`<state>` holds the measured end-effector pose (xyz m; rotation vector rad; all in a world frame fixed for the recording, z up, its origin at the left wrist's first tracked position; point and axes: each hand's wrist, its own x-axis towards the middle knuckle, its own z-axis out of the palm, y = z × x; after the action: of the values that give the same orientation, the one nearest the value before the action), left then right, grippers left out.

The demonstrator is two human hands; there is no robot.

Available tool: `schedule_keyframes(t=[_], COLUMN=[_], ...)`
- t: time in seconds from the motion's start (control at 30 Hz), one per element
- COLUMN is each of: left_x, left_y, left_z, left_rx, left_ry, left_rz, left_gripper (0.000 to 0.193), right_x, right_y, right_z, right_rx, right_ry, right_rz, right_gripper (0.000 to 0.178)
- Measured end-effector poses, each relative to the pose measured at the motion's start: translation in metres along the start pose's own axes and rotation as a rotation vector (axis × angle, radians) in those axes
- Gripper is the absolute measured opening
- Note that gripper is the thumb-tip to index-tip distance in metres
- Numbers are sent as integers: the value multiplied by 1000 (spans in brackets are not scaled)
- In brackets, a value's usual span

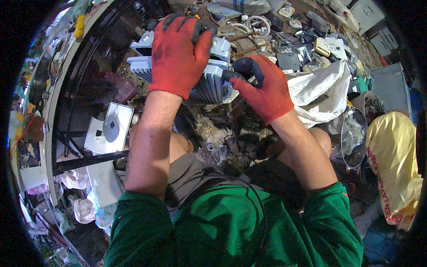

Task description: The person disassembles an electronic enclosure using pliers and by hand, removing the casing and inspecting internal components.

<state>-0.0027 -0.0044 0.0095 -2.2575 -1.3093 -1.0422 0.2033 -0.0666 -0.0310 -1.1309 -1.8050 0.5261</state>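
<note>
Grn shirt (235, 222) nearest; finned gry hsg (212, 82) under L grip (180, 53), w/ R grip (266, 88) alongside.

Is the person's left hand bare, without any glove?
No, a red glove covers the left hand, which lies over the grey finned housing.

The person's left hand (177, 55), towards eleven o'clock, wears a red fabric work glove (171, 78) with black coating on the fingers and a dark smudge across its back, and the right hand (267, 86), near one o'clock, wears a matching red fabric glove (279, 104) with black-coated fingers and thumb tip. A green short-sleeved cloth shirt (227, 222) spreads around six o'clock, a small orange-red mark on its right sleeve's hem (345, 195), with a thin dark cord (264, 213) looping over its front above grey-brown cloth shorts (191, 171).
</note>
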Motion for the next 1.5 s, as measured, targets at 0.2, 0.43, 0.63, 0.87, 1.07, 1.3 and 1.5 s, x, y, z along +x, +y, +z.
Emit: schedule_keyframes(t=[0.2,0.43,0.63,0.87,1.07,1.3,1.5], left_x=[-2,0,0,-1,12,11,6], left_y=[-2,-1,2,4,-9,-17,-19], left_z=[2,0,-1,-7,-12,-4,-3], left_rx=[24,29,-14,4,-4,-45,-17], left_ry=[11,0,-1,-11,-88,-13,-1], left_rz=[17,7,-10,-37,-14,-47,-40], left_gripper=[34,33,32,30,30,29,30], right_x=[-1,-1,-1,-5,0,0,0], right_y=[1,6,17,6,3,5,2], right_z=[5,9,4,3,5,3,1], right_rx=[-8,-9,7,-6,44,-3,5], right_ry=[11,3,-44,-11,17,7,-20], right_rz=[-45,-122,-154,-26,-69,-75,28], right_gripper=[36,35,40,42,34,40,39])
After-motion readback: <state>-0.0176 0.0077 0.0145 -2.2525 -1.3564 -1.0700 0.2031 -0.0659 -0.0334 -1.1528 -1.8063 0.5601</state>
